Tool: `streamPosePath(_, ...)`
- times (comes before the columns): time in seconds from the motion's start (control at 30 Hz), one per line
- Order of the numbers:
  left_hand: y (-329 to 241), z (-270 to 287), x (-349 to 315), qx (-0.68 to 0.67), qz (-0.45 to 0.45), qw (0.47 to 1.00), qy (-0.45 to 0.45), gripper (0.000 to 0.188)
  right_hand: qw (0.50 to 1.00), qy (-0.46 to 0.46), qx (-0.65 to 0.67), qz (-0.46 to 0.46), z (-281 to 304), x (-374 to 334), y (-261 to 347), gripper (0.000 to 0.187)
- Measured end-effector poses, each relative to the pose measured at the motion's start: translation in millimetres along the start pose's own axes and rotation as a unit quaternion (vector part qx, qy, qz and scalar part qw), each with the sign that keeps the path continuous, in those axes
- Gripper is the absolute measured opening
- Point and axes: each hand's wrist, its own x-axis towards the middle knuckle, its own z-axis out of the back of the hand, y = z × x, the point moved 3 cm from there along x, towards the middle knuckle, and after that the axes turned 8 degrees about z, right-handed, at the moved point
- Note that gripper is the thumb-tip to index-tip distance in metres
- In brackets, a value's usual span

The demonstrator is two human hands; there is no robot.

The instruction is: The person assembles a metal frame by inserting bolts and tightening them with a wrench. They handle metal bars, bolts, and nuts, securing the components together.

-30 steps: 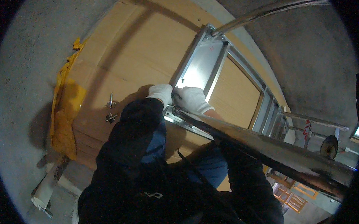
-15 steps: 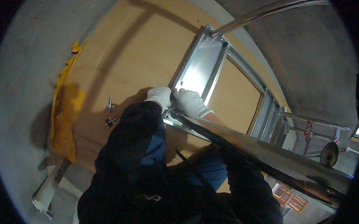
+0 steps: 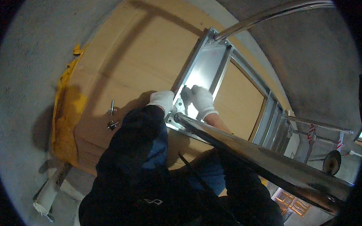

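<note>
A silvery metal frame [image 3: 217,80] lies on brown cardboard, with a shiny tubular leg [image 3: 265,153] rising from its near corner. At that corner, my left hand [image 3: 162,100], in a white glove, is closed against the outer side of the rail; what its fingers hold is hidden. My right hand [image 3: 201,99], gloved too, is closed just above the bright metal panel [image 3: 205,66] inside the frame. Anything in its fingers is too small or hidden to name. Between the hands shows a corner bracket [image 3: 180,106] with holes.
Two bolt-like metal fasteners [image 3: 113,124] sit on the cardboard [image 3: 133,54] left of my arm. A second tubular leg [image 3: 266,16] stands at the far corner. Crumpled yellow wrapping [image 3: 65,131] lines the left edge. Farther right are a round black disc [image 3: 332,162] and striped posts [image 3: 311,135].
My right hand has moved right, away from my left hand and the rail, uncovering the corner bracket. My left hand stays at the rail.
</note>
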Motion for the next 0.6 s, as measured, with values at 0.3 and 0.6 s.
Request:
streamPosePath(0.3,0,-1,1,-0.013,-0.003,1.0,0.004,0.046,0.989,-0.057,0.067,0.117,-13,23,-12,0.026)
streamPosePath(0.6,-6,1,2,0.001,-0.004,1.0,0.002,0.049,0.982,-0.104,0.156,-0.013,-12,-8,-31,0.03)
